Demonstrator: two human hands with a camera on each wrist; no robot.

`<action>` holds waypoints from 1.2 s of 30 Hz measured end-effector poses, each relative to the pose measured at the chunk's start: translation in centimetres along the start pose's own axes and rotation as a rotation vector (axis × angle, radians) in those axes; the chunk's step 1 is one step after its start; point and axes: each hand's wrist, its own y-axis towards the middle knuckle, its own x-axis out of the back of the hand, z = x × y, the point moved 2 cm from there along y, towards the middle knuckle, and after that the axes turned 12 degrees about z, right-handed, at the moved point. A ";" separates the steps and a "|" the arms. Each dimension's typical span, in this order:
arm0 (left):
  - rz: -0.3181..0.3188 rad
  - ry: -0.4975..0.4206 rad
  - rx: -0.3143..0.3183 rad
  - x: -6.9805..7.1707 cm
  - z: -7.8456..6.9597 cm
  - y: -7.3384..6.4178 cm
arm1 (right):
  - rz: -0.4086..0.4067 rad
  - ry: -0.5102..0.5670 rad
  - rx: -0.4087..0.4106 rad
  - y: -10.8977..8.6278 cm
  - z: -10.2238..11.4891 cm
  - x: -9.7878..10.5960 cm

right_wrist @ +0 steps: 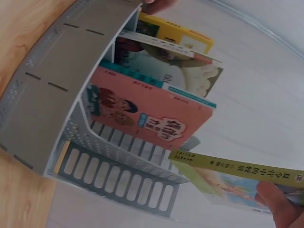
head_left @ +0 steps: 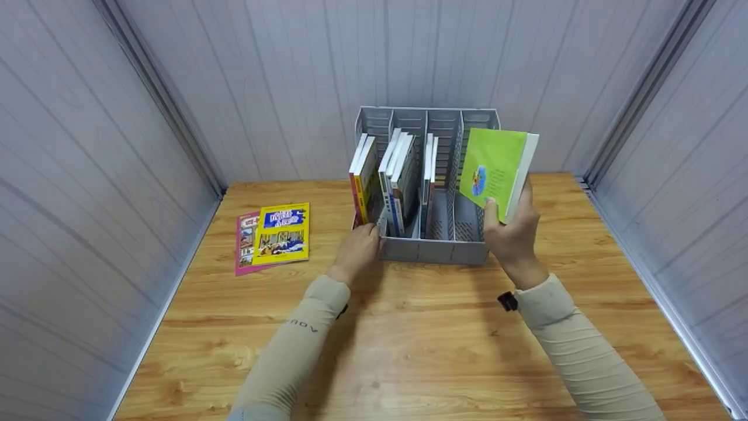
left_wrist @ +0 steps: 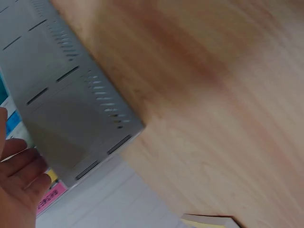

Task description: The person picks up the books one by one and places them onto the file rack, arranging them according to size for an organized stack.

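Note:
My right hand [head_left: 514, 234] grips a thick green book [head_left: 497, 166] by its lower end, thumb on the green cover. The book is tilted above the rightmost compartment of a grey file organizer [head_left: 435, 251]; its yellow-green spine [right_wrist: 232, 167] with printed characters shows in the right wrist view. My left hand [head_left: 357, 248] holds the organizer at its front left corner. In the left wrist view its curled fingers [left_wrist: 31, 171] lie at the front rim, beside the book spines. Upright books [head_left: 400, 175] fill parts of the three left compartments; the pink-covered book [right_wrist: 147, 107] stands nearest the rightmost one.
A yellow book [head_left: 283, 234] lies flat over a pink book [head_left: 242, 269] on the wooden table [head_left: 409, 339], left of the organizer. Behind the organizer rises a pale panel wall [head_left: 280, 88], with similar walls at both sides.

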 end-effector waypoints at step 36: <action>0.072 0.068 0.026 -1.1 0.1 0.3 | 0.453 -0.106 -0.542 3.3 -9.5 -5.3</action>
